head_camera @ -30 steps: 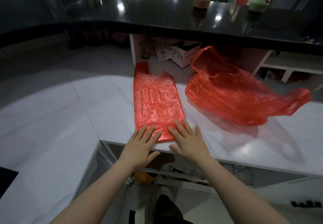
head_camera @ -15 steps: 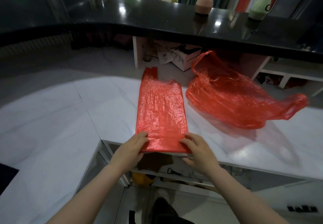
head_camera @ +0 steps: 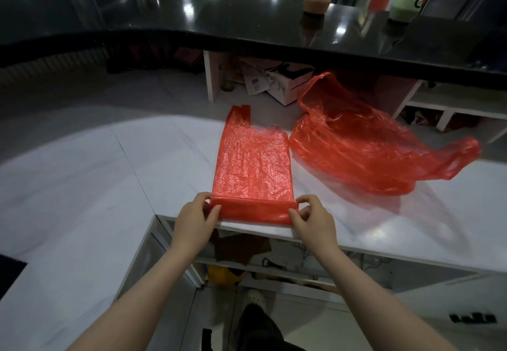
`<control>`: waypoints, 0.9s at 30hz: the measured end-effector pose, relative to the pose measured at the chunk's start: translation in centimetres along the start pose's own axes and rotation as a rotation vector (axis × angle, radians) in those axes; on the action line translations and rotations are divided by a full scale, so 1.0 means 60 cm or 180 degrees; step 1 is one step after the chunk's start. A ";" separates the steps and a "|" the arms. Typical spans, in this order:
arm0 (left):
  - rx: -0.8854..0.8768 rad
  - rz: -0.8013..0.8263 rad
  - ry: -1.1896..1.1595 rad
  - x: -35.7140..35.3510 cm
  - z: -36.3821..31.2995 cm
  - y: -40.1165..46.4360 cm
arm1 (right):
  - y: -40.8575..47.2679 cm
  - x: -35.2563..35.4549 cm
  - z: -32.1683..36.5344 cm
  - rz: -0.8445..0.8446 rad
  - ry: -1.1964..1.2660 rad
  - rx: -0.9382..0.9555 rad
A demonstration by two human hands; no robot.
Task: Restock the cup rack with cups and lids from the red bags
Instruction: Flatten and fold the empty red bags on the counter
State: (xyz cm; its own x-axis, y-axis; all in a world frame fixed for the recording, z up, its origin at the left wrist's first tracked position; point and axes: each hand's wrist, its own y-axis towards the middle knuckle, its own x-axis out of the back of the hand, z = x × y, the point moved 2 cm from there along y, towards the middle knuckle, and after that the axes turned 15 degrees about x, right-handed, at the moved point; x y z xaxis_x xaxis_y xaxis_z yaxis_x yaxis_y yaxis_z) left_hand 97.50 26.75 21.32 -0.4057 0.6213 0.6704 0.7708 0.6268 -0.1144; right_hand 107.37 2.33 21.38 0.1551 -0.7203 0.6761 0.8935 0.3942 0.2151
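Two red bags lie on the white counter (head_camera: 82, 186). Nearest its front edge, the flattened bag (head_camera: 252, 169) is spread out, its near end turned into a narrow fold. Left hand (head_camera: 193, 226) and right hand (head_camera: 312, 223) each pinch one end of that fold. Just beside it, the crumpled bag (head_camera: 370, 147) slumps loosely, apparently holding nothing.

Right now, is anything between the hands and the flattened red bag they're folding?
Nothing visible. The left hand and right hand already pinch the near folded edge of the flat red bag. The crumpled red bag lies apart, to its right.
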 end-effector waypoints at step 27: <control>-0.1204 0.0818 0.2141 -0.024 0.016 0.000 | 0.000 -0.032 0.000 0.1329 -0.1898 0.1389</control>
State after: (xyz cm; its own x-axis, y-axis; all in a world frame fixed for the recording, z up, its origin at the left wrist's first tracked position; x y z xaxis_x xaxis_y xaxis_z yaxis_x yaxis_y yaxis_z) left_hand 97.64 26.28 19.65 0.0958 0.2331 0.9677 0.9623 0.2268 -0.1499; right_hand 107.08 3.74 20.09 0.0785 -0.0935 0.9925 0.5505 0.8341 0.0350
